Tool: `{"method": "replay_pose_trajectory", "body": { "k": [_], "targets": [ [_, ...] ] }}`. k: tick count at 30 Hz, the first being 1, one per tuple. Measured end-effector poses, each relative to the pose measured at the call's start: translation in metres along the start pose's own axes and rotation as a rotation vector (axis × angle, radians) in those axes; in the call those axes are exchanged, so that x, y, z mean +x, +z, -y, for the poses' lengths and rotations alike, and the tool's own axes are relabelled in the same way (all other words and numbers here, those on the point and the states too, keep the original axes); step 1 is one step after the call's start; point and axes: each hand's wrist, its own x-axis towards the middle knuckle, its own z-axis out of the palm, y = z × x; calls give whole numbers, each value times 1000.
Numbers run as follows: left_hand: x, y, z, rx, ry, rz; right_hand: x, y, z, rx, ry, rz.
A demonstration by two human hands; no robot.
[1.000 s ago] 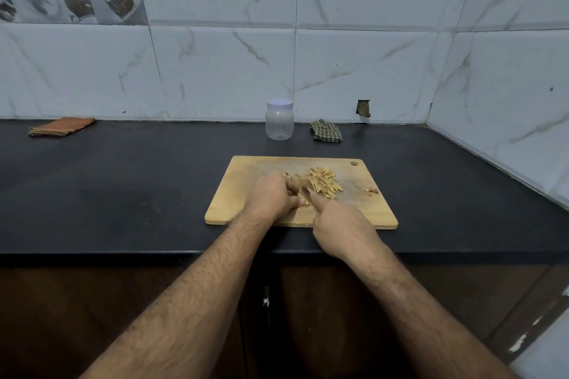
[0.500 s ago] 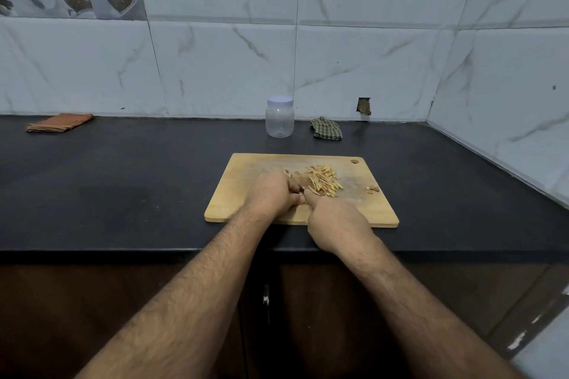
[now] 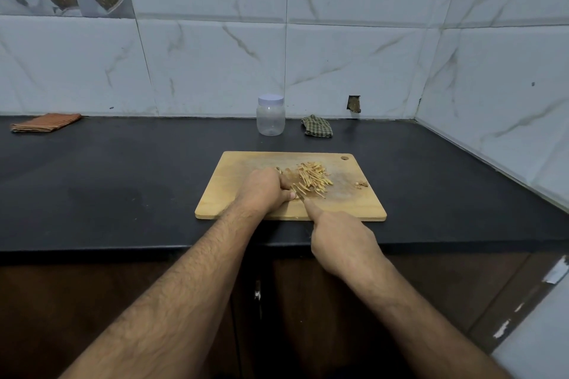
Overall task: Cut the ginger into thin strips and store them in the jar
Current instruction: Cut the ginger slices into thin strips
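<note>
Wooden cutting board [image 3: 246,194] on black countertop [image 3: 123,178], near the front edge. Left hand [image 3: 266,191] on the board's middle, fingers curled down over a piece of ginger, mostly hidden beneath them; pressed or gripped, not discernible. Right hand [image 3: 341,241] over the board's near edge and the counter front, fingers wrapped round a knife [image 3: 300,192], index finger stretched forward along the blade's back; only a short dark length of blade visible, just beside the left thumb tip. Ginger strips [image 3: 314,177] heaped in a loose pale-yellow pile right of the left hand, touching the blade tip. Small scraps [image 3: 361,184] apart from the pile, toward the board's right edge. Hanging hole at the board's far right corner. Clear plastic jar [image 3: 270,115], white lid on, upright against the tiled wall [image 3: 338,64] beyond the board, well apart from the strips. Green checked cloth [image 3: 317,126] just right of the jar. Orange folded cloth [image 3: 46,122] far left on the counter. Dark wooden cabinet fronts [image 3: 77,301] below the counter.
</note>
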Motion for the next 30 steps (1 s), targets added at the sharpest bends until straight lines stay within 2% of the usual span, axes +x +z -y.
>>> {"method": "replay_pose_trajectory", "body": {
  "k": [12, 30],
  "targets": [
    [-1, 9, 5, -103, -54, -84, 21, -4, 3, 109, -21, -72],
    [4, 11, 8, -81, -43, -78, 26, -8, 14, 6, -38, 12]
  ]
}}
